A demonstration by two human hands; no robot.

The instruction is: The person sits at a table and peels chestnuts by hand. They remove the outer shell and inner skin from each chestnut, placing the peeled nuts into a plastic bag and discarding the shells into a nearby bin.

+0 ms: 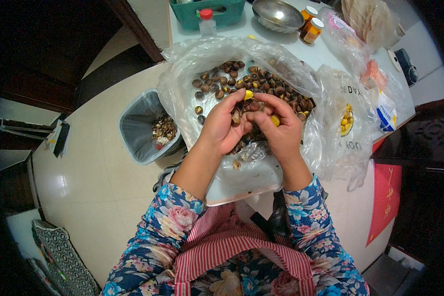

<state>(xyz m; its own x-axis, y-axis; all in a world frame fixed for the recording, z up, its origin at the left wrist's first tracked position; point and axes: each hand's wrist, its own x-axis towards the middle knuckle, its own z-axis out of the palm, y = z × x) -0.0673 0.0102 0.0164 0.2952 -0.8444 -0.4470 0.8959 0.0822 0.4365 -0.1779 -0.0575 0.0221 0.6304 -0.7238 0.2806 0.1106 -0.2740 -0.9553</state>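
Above an open plastic bag (177, 74) of dark roasted chestnuts (266, 81), my two hands meet at the fingertips. Between them is a chestnut kernel (248, 94), bright yellow where bare. My left hand (221, 123) pinches it from the left, and a brown bit of shell (236, 117) shows by its fingers. My right hand (283, 128) closes on the kernel from the other side, with a second yellow kernel (275, 120) tucked against its fingers. To the right, a clear bag (330, 98) holds several yellow kernels (347, 121).
Left of the table stands a grey bin (133, 130) with shell scraps (163, 130) inside. Along the table's far side are a green basket (187, 17), a red-capped bottle (207, 24), a metal bowl (277, 15) and two amber jars (311, 30). More plastic bags lie at right.
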